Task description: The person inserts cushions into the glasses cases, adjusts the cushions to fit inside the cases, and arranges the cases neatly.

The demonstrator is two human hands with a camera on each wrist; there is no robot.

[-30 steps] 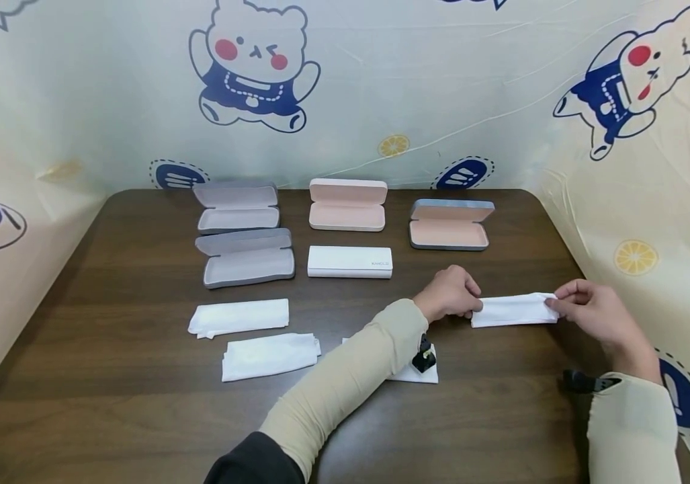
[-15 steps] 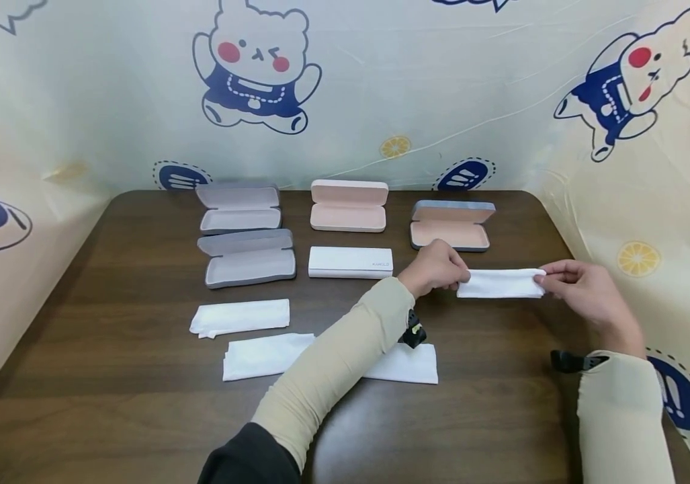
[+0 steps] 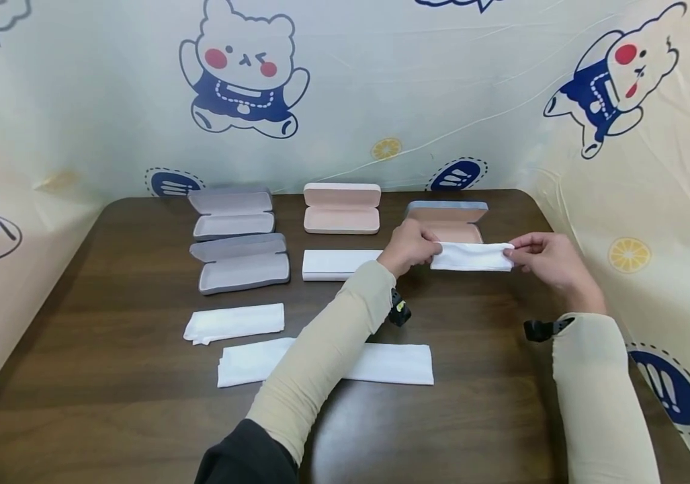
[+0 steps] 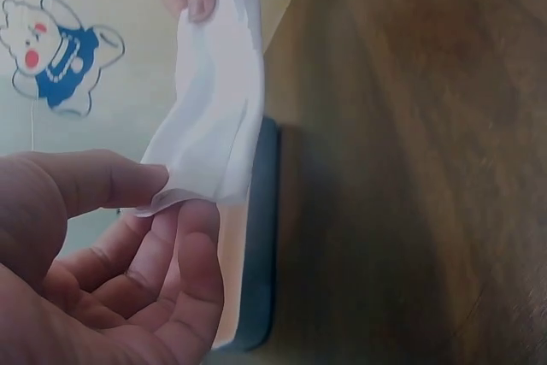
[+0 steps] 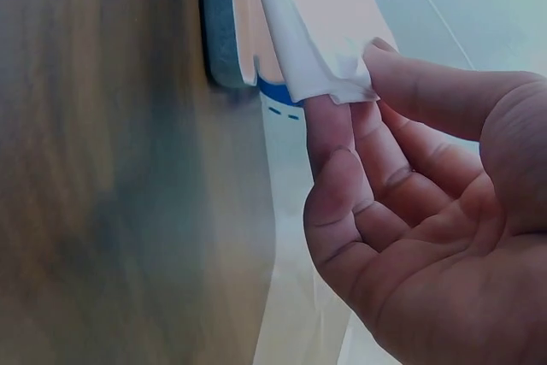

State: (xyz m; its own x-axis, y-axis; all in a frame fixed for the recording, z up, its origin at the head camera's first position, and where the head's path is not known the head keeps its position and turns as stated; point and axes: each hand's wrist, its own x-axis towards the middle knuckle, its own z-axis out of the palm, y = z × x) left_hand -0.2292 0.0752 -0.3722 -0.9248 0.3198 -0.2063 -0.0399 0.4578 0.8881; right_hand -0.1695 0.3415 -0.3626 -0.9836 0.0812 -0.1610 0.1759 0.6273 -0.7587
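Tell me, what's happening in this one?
A person's left hand and right hand pinch opposite ends of a white cloth, which partly hides the open blue case from the head camera. It isn't laid inside yet. Other cloths lie on the table, with three more open cases and a closed white one beyond them.
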